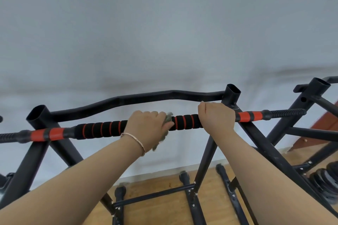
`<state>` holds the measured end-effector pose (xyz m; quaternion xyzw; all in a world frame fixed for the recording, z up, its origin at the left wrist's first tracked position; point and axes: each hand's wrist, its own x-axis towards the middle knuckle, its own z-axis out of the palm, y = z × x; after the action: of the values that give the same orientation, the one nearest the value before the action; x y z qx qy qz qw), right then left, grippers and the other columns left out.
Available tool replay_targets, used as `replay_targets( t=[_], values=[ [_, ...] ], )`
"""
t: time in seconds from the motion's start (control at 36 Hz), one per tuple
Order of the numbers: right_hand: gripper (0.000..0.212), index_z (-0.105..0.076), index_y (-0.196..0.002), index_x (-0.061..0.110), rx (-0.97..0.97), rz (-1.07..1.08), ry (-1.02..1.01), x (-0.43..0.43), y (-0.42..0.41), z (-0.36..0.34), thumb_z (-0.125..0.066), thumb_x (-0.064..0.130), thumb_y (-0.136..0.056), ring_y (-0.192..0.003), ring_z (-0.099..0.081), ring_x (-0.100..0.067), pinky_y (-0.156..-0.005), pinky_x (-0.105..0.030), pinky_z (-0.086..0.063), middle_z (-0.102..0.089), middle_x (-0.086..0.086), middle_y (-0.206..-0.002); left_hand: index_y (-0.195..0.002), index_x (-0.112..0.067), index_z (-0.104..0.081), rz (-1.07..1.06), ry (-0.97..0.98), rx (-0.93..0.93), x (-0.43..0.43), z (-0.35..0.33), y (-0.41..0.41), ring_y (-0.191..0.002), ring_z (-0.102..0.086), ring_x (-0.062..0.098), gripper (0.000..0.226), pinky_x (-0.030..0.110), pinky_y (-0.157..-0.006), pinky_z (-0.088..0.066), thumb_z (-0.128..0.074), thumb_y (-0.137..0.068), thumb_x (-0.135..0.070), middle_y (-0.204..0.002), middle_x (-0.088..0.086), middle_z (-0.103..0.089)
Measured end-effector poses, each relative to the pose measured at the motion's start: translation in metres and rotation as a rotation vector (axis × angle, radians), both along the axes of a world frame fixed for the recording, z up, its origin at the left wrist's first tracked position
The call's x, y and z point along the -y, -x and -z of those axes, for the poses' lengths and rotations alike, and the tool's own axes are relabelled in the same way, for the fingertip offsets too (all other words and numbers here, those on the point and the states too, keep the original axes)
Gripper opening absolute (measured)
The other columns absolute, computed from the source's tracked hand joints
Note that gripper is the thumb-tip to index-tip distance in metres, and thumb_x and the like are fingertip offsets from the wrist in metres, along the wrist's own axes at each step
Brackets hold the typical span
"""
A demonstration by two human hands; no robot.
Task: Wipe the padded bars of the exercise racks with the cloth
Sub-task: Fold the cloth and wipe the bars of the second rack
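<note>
Fingers [155, 115] of my left hand [144, 128] curl round the cloth [168, 118], clamping it on the padded bar [102, 129]. My right hand [216, 118] grips the foam just beside. The bar's long axis runs left-right across the rack [256, 133]. Most of the exposed foam, black with red rings, lies left of the cloth.

One head view, wide-angle. Faces forward and slightly down, near the bar [102, 129]. Wall [164, 23] fills the upper frame, floor [155, 213] the lower edge.
</note>
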<state>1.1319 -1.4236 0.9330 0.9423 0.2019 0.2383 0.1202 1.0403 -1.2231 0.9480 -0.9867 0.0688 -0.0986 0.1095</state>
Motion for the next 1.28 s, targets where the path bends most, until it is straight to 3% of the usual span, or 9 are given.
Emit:
replay_targets(
  t=[0.11,0.22,0.39,0.58,0.69,0.83,0.94,1.11,1.28],
  values=[
    [0.017,-0.043,-0.088,0.012,-0.166,-0.049,0.190,-0.010,-0.008,-0.021,-0.054,-0.001,-0.085,-0.061,-0.046,-0.023,-0.057,-0.032,-0.035,-0.037,0.000,-0.062,-0.067,-0.018,-0.052,-0.001,0.083,0.272,0.003,0.016,-0.008,-0.039,-0.033,0.018,0.052,0.028,-0.044,-0.028,-0.023,-0.096,-0.050,-0.049,-0.004,-0.046],
    [0.012,-0.040,-0.084,0.011,-0.290,-0.132,0.114,-0.033,-0.011,-0.029,-0.035,0.005,-0.093,-0.062,-0.048,-0.026,-0.052,-0.030,-0.029,-0.044,-0.002,-0.064,-0.063,-0.020,-0.043,0.014,0.060,0.294,-0.002,0.018,-0.014,-0.037,-0.029,0.017,0.049,0.026,-0.042,-0.026,-0.020,-0.096,-0.048,-0.046,-0.005,-0.045],
    [0.011,-0.039,-0.096,0.012,-0.251,-0.190,0.116,-0.028,0.004,-0.016,-0.046,0.006,-0.091,-0.061,-0.043,-0.024,-0.047,-0.026,-0.022,-0.037,-0.001,-0.064,-0.128,-0.023,-0.044,0.026,-0.107,-0.039,-0.001,-0.002,-0.011,-0.070,-0.049,0.021,0.032,0.031,-0.056,-0.040,-0.033,-0.100,-0.036,-0.086,-0.005,-0.049],
    [0.022,-0.046,-0.063,0.016,0.104,-0.272,-0.276,-0.013,0.020,0.023,-0.050,0.011,-0.084,-0.046,-0.036,-0.022,-0.051,-0.030,-0.035,-0.035,0.001,-0.053,-0.100,-0.017,-0.036,-0.042,-0.126,-0.278,-0.003,-0.022,-0.024,-0.076,-0.051,0.022,0.007,0.036,-0.066,-0.053,-0.042,-0.099,-0.018,-0.077,0.001,-0.045],
    [0.020,-0.050,-0.066,0.014,0.147,-0.272,-0.258,-0.011,0.016,0.025,-0.063,0.012,-0.082,-0.050,-0.043,-0.023,-0.054,-0.032,-0.041,-0.045,-0.001,-0.056,-0.117,-0.011,-0.044,-0.029,-0.162,-0.294,-0.002,-0.022,-0.028,-0.079,-0.053,0.023,0.019,0.034,-0.065,-0.052,-0.045,-0.097,-0.014,-0.077,0.002,-0.044],
    [0.032,-0.033,-0.064,0.015,-0.224,-0.120,-0.084,-0.028,0.011,-0.013,-0.054,0.012,-0.088,-0.055,-0.044,-0.023,-0.050,-0.026,-0.031,-0.044,-0.001,-0.058,-0.113,-0.016,-0.051,-0.147,-0.082,-0.205,0.011,-0.018,-0.024,-0.073,-0.056,0.024,0.019,0.033,-0.059,-0.046,-0.044,-0.096,-0.021,-0.073,-0.001,-0.049],
    [0.026,-0.052,-0.072,0.012,-0.617,-0.025,-0.169,-0.046,-0.001,-0.033,-0.037,0.020,-0.091,-0.059,-0.061,-0.022,-0.066,-0.030,-0.049,-0.063,-0.002,-0.061,-0.120,-0.013,-0.049,-0.158,-0.071,-0.206,0.010,-0.020,-0.023,-0.076,-0.054,0.025,0.025,0.034,-0.061,-0.046,-0.046,-0.095,-0.018,-0.073,0.000,-0.046],
    [0.017,-0.042,-0.086,0.013,-0.251,-0.246,0.236,-0.035,0.004,-0.019,-0.057,0.008,-0.085,-0.060,-0.046,-0.021,-0.048,-0.026,-0.029,-0.042,0.000,-0.063,-0.106,-0.017,-0.044,-0.059,-0.137,-0.134,-0.002,-0.017,-0.015,-0.071,-0.052,0.023,0.015,0.034,-0.058,-0.049,-0.051,-0.093,-0.017,-0.073,-0.003,-0.046],
    [0.039,-0.049,-0.070,0.014,-0.654,-0.038,-0.241,-0.016,-0.019,-0.035,-0.030,0.027,-0.102,-0.063,-0.054,-0.021,-0.062,-0.033,-0.043,-0.060,-0.004,-0.067,-0.127,-0.010,-0.043,-0.143,-0.064,-0.060,0.000,-0.020,-0.013,-0.078,-0.053,0.026,0.035,0.034,-0.058,-0.043,-0.052,-0.093,-0.014,-0.084,0.001,-0.051]
  ],
)
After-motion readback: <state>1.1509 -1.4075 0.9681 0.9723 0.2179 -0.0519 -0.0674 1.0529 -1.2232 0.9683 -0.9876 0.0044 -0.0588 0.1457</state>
